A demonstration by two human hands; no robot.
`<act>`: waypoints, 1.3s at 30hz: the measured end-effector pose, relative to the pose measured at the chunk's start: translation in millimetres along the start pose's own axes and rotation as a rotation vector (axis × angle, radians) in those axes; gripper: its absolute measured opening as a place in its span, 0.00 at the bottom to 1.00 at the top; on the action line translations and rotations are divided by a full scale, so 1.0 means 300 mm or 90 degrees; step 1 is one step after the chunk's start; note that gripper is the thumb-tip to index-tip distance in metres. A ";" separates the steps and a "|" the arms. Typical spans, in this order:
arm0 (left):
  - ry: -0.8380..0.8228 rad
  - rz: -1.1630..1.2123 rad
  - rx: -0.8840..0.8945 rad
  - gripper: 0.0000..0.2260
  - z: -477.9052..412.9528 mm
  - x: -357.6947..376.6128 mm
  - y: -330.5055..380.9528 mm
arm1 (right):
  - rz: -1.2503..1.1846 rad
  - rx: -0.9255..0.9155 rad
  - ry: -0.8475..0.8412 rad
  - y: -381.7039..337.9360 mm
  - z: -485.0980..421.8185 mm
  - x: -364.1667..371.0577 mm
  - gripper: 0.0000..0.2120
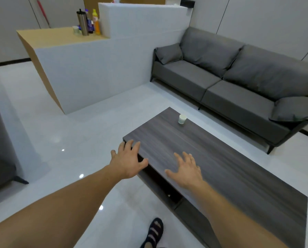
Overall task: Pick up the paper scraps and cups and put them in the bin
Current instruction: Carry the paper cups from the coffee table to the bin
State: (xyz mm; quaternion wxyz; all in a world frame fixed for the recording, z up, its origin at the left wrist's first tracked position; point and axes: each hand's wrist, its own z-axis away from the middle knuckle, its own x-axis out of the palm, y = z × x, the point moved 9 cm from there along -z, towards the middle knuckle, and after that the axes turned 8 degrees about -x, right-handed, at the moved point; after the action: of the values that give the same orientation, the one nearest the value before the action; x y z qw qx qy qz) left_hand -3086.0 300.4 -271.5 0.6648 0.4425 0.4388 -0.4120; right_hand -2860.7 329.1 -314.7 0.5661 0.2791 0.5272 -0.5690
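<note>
Head view: your left hand (pixel 128 160) and right hand (pixel 185 170) spread wide, empty, mid-frame over the counter (pixel 239 167); cup (pixel 182 119) above them.

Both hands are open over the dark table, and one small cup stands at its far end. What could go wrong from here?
1. The cup stands close to the far edge of the table, beyond the left hand and the right hand; a hurried reach might knock it off towards the sofa.
2. No bin is in view and the cup's contents cannot be seen; turning to search while carrying it might spill something.
</note>
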 end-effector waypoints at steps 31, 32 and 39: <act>-0.117 -0.026 0.028 0.35 -1.492 0.001 0.069 | -0.020 0.137 -0.083 0.309 -1.451 -0.168 0.41; -0.123 -0.022 0.021 0.35 -1.528 0.020 0.077 | -0.017 0.138 -0.092 0.336 -1.505 -0.157 0.41; -0.168 -0.016 0.017 0.34 -1.837 0.220 0.214 | -0.023 0.146 -0.097 0.566 -1.888 -0.019 0.40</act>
State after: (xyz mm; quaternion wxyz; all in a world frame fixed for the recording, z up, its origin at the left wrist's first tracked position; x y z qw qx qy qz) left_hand -3128.4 830.6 -442.5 0.7055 0.3876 0.3474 -0.4811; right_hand -2858.4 883.1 -521.1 0.5585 0.2888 0.4190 -0.6550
